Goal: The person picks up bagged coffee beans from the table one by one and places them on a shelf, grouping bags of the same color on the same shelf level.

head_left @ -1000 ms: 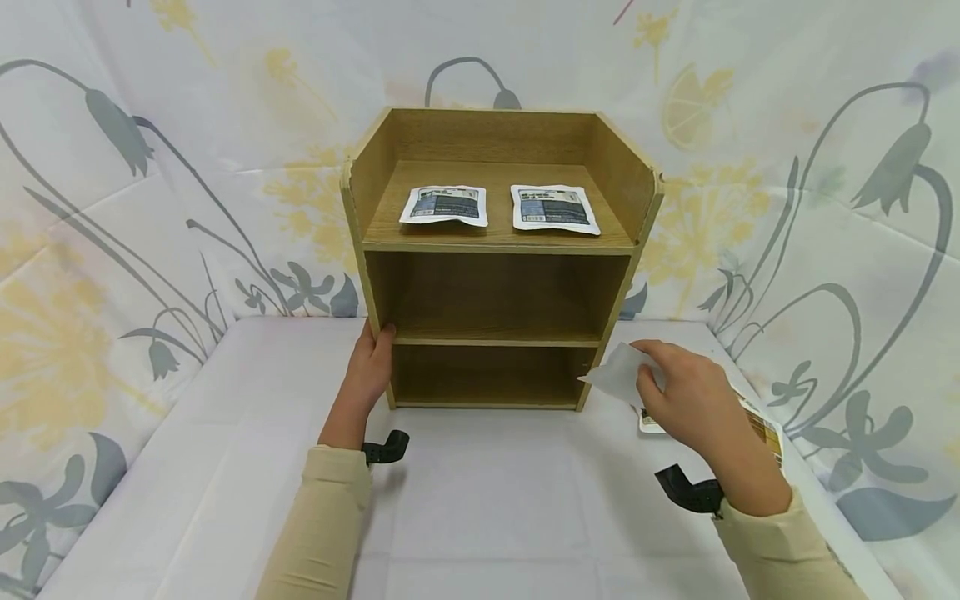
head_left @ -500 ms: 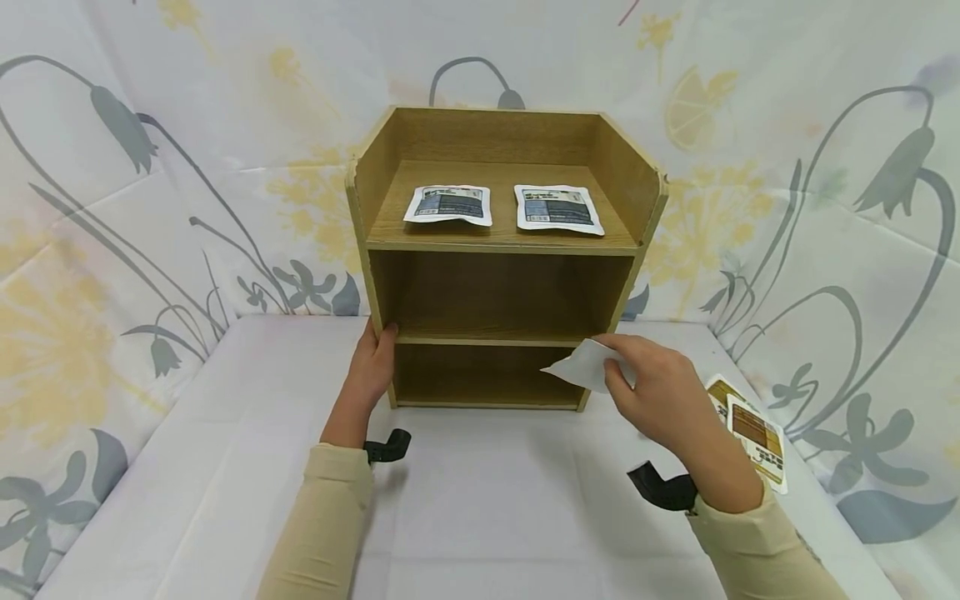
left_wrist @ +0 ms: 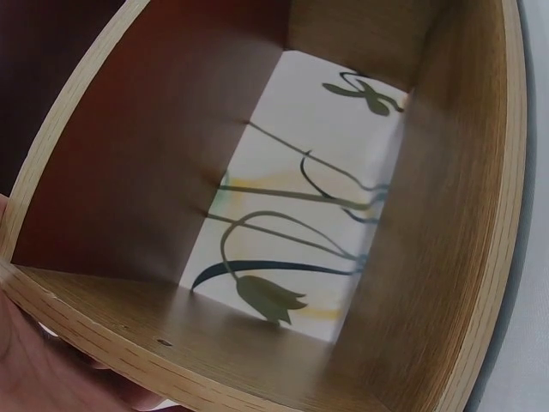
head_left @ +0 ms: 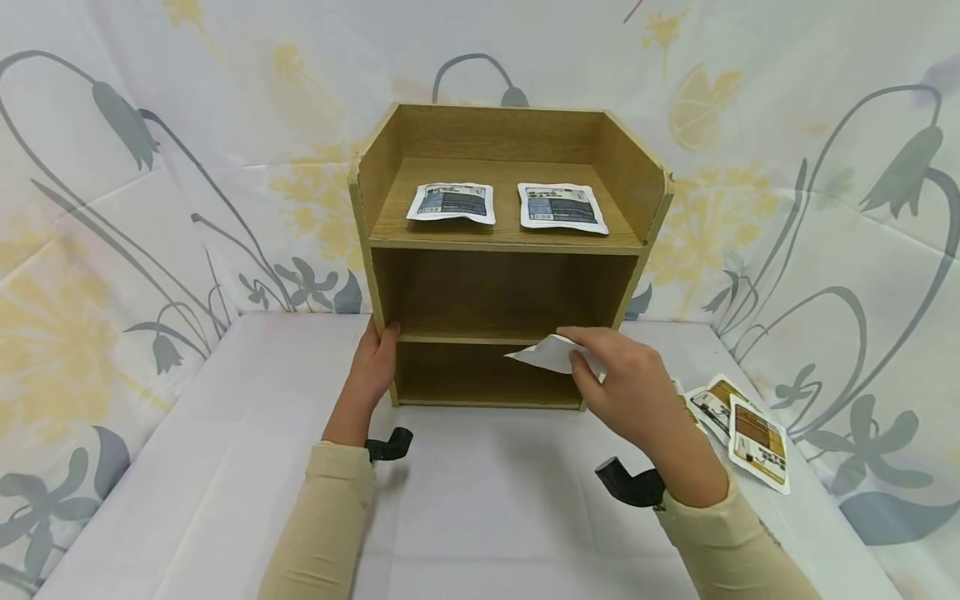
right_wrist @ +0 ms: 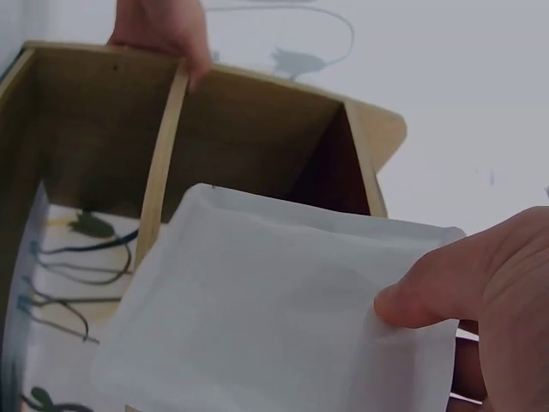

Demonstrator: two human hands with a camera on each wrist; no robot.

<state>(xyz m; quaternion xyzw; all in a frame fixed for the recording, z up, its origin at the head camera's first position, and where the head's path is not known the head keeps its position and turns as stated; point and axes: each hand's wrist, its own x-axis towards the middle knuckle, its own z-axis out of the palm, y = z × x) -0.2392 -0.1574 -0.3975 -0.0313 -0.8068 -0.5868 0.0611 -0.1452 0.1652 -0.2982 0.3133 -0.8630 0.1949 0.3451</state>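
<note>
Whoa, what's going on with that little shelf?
A person's left hand grips the side of a wooden shelf. Their right hand pinches a flat packet, held in front of the shelf's lower part. Two packets lie on the top level, and more packets lie on the table to the right.

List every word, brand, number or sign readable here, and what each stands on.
No text is readable.
Upper left packet: print too small.
Upper right packet: print too small.
Brown-labelled packets at far right: print too small.
White packet in the right hand: visible face unprinted.
</note>
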